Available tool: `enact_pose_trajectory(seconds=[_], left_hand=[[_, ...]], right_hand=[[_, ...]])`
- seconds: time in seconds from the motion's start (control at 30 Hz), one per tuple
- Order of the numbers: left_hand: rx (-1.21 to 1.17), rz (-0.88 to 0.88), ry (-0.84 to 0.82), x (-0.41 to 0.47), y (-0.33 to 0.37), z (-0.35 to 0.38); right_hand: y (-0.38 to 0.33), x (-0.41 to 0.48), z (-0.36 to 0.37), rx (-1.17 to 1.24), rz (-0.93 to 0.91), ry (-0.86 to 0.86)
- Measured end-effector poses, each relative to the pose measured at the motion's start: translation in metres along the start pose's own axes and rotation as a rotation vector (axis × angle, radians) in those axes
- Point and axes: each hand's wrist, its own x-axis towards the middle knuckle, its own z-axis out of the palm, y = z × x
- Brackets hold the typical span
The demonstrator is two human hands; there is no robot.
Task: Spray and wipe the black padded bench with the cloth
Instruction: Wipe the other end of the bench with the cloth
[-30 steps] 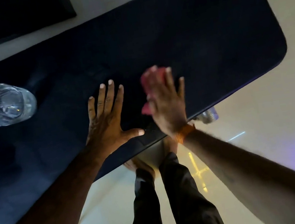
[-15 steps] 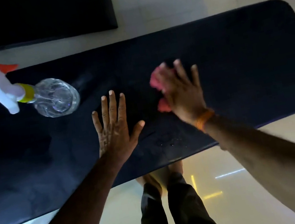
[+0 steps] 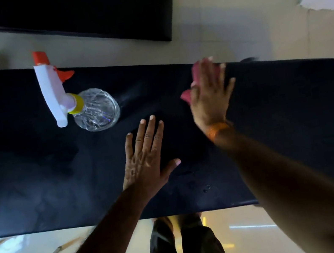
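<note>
Head view looks straight down on the black padded desk (image 3: 283,119), which runs across the frame from left to right. My right hand (image 3: 209,98) lies flat with its fingers spread, pressing a pink cloth (image 3: 187,95) onto the padding near the far edge; the hand is blurred, so only the cloth's left side and a bit by my fingertips show, and I cannot tell how it is folded. An orange band (image 3: 218,129) sits on that wrist. My left hand (image 3: 145,159) is open, palm down and empty, braced on the desk nearer to me, just left of the right one. A clear spray bottle (image 3: 94,110) with a white trigger head, orange nozzle and yellow collar stands on the desk well to the left, apart from both hands. A few droplets (image 3: 206,188) glint near the front edge. Below the desk I see my dark trouser legs (image 3: 183,250) over a pale tiled floor (image 3: 234,32).
</note>
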Motion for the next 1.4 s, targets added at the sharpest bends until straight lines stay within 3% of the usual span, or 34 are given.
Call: enact_pose_trajectory(seconds=[0.07, 0.1, 0.13, 0.17, 0.23, 0.27, 0.3, 0.4, 0.43, 0.47, 0.57, 0.6, 0.7, 0.73, 0.77, 0.83, 0.9, 0.97, 1.07, 1.1, 1.13, 1.27, 1.33, 1.4], left_hand=[[0.003, -0.026, 0.003, -0.002, 0.002, 0.000], [0.001, -0.036, 0.002, -0.003, 0.003, -0.001], [-0.002, -0.039, 0.001, -0.003, 0.004, -0.001], [-0.003, -0.043, 0.002, -0.002, 0.005, -0.001], [-0.005, -0.059, -0.007, 0.000, 0.007, -0.001], [-0.014, -0.068, -0.009, 0.000, 0.008, -0.001], [-0.024, -0.076, -0.005, 0.000, 0.009, 0.001], [-0.035, -0.087, 0.027, -0.002, 0.011, 0.004], [-0.038, -0.087, 0.034, -0.003, 0.011, 0.004], [-0.040, -0.094, 0.041, -0.003, 0.010, 0.003], [-0.053, -0.137, 0.050, -0.009, 0.006, 0.003], [-0.058, -0.150, 0.060, -0.012, 0.005, 0.003], [-0.072, -0.176, 0.072, -0.022, 0.006, 0.004], [-0.078, -0.180, 0.075, -0.026, 0.006, 0.004], [-0.083, -0.183, 0.086, -0.030, 0.006, 0.004], [-0.075, -0.197, 0.104, -0.036, 0.002, 0.003], [-0.067, -0.223, 0.102, -0.042, -0.004, 0.002], [-0.073, -0.237, 0.112, -0.049, -0.008, 0.002], [-0.087, -0.236, 0.097, -0.060, -0.009, 0.001], [-0.084, -0.237, 0.091, -0.065, -0.009, 0.000], [-0.076, -0.236, 0.079, -0.068, -0.011, 0.000], [-0.048, -0.218, 0.036, -0.080, -0.017, 0.000], [-0.060, -0.221, 0.046, -0.084, -0.016, 0.000], [-0.055, -0.217, 0.044, -0.089, -0.016, 0.002]], right_hand=[[0.001, -0.021, 0.002, -0.053, -0.530, -0.124], [0.016, -0.013, 0.000, -0.093, -0.720, -0.167], [0.027, 0.003, -0.003, -0.131, -0.785, -0.158], [0.032, 0.021, -0.006, -0.137, -0.697, -0.121], [0.021, 0.037, -0.007, -0.070, -0.260, -0.068], [0.007, 0.030, -0.004, -0.017, -0.131, -0.073], [-0.006, 0.015, -0.002, 0.005, -0.156, -0.078], [-0.003, -0.008, 0.002, -0.060, -0.760, -0.206], [0.004, 0.012, 0.000, -0.103, -0.850, -0.191], [0.004, 0.033, 0.001, -0.122, -0.803, -0.139], [-0.025, 0.047, 0.004, -0.034, -0.313, -0.093], [-0.036, 0.028, 0.006, -0.008, -0.348, -0.087], [-0.033, -0.024, 0.007, -0.058, -0.905, -0.245], [-0.025, -0.013, 0.005, -0.086, -1.005, -0.266], [-0.024, 0.005, 0.004, -0.114, -1.002, -0.224], [-0.037, 0.040, 0.006, -0.133, -0.744, -0.121], [-0.053, 0.040, 0.007, -0.076, -0.516, -0.122], [-0.053, -0.004, 0.010, -0.012, -0.616, -0.127], [-0.019, -0.060, -0.005, -0.105, -1.039, -0.319], [-0.013, -0.051, -0.006, -0.149, -1.111, -0.310], [-0.015, -0.035, -0.005, -0.183, -1.105, -0.266], [-0.046, -0.032, 0.000, -0.094, -0.633, -0.168], [-0.041, -0.085, 0.000, -0.070, -0.726, -0.194], [-0.016, -0.121, -0.011, -0.146, -1.007, -0.323]])
